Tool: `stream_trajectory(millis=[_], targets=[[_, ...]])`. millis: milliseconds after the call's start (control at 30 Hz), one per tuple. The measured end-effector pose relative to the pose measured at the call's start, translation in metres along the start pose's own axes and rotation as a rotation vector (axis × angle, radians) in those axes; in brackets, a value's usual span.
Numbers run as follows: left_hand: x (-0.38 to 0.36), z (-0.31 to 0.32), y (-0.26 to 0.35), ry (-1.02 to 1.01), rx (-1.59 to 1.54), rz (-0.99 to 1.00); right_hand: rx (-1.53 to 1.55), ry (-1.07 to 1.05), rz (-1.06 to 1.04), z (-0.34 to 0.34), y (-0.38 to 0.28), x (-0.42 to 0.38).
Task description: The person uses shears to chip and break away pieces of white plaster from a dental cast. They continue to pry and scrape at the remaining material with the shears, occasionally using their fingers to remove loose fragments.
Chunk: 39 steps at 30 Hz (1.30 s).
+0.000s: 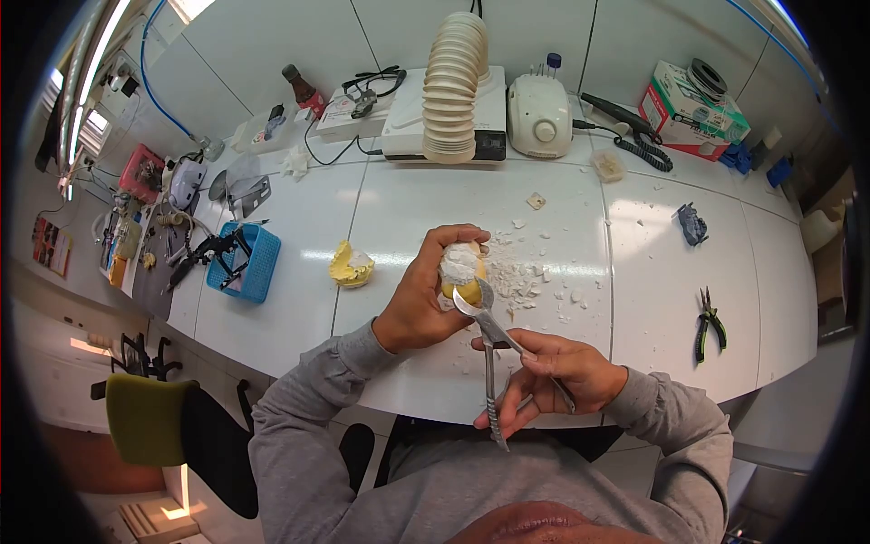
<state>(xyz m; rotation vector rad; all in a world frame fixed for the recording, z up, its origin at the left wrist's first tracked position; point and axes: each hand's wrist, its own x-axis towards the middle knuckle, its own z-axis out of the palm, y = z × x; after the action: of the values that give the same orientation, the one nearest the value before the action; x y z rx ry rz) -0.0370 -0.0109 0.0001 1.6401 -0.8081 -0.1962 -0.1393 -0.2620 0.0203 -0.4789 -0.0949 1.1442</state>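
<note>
My left hand (415,304) is wrapped round a plaster cast (460,263), white on top with a yellow part toward me. In my right hand (575,370) are metal plaster nippers (492,328), their handles spread apart between my fingers. The jaws of the nippers are right at the yellow lower edge of the cast. White plaster crumbs (519,288) lie scattered just right of the cast. Left of my left hand sits another yellow and white cast piece (344,266).
A blue basket (263,263) holding a black tool stands at the left. Small green-and-black pliers (710,326) and a grey-blue lump (692,224) lie at the right. Behind the work area are a ribbed white hose (450,91), a white control box (540,116) and a carton (693,113).
</note>
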Motion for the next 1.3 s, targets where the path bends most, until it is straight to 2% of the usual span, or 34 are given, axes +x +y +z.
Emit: stream_trajectory(millis=[767,1300], targets=[[-0.003,-0.004,0.001,-0.040,0.045,-0.019,0.099,-0.065,0.002,-0.010,0.004,0.002],[-0.008,0.006,-0.001,-0.024,0.075,0.011,0.188,0.025,-0.034,0.000,0.030,0.009]])
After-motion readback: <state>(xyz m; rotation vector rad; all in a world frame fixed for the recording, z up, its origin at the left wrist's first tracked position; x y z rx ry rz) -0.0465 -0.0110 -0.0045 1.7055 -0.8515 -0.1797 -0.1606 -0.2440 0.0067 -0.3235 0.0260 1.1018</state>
